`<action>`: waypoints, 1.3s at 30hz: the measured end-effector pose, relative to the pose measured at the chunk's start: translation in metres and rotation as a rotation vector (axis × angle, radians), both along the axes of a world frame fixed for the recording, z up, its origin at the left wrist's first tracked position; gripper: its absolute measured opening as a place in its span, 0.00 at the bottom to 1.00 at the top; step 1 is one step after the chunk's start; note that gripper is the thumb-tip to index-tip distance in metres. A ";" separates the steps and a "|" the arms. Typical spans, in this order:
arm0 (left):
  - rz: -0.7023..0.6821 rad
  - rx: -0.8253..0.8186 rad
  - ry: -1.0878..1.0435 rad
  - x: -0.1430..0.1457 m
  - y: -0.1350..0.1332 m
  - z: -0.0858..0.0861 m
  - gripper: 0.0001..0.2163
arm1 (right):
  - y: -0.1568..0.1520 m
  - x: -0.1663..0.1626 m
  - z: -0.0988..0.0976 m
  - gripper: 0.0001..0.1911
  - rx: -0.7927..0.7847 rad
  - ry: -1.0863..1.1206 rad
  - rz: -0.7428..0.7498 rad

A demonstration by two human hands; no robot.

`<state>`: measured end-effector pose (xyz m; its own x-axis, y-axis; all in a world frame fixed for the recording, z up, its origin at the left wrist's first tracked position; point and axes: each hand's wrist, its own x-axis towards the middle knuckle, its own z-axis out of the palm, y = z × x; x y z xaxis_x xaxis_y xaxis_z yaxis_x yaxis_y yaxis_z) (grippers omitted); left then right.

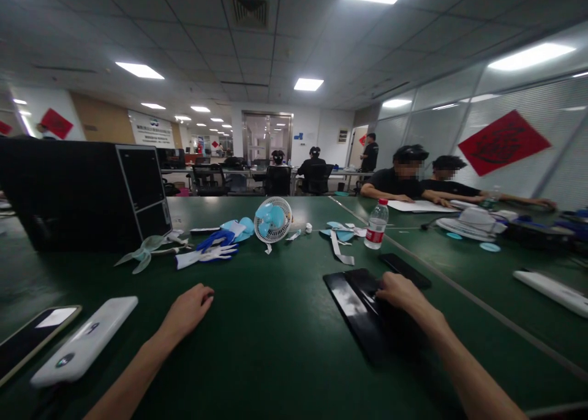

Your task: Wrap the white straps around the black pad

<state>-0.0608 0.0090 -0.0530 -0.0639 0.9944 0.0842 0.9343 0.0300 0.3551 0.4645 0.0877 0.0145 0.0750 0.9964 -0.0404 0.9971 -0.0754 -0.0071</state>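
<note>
The handling looks unfinished, with the black flat case not yet let go: the right hand pinches it toward the worktop's near edge; the left hand's grip I cannot tell.

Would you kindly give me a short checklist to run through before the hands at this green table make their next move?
1. Left hand free: ok; it rests on the table with nothing visible in it.
2. Right hand at the black panel: ok; its fingers are at the panel's far right side.
3. Right hand's grip secure: cannot tell; the fingertips are partly hidden.
4. Room around the right hand: not ok; the black phone lies close beyond it.
5. Bottle capped and upright: ok.
6. Fan away from both hands: ok.
</note>
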 end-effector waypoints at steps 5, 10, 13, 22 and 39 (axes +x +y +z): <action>-0.038 0.019 -0.040 0.004 -0.002 0.003 0.17 | -0.014 -0.095 0.003 0.08 -0.006 0.050 0.401; -0.113 0.068 -0.108 0.009 -0.007 0.009 0.20 | -0.018 -0.185 -0.004 0.11 0.018 0.091 0.827; -0.160 0.115 -0.148 0.017 -0.011 0.012 0.23 | -0.019 -0.221 -0.014 0.11 0.067 0.113 0.979; -0.267 -0.008 -0.204 0.034 -0.009 -0.001 0.38 | 0.014 -0.197 -0.020 0.20 0.205 0.277 0.864; -0.238 -0.020 -0.257 0.038 -0.009 0.003 0.38 | 0.124 -0.071 -0.036 0.14 0.256 0.023 0.070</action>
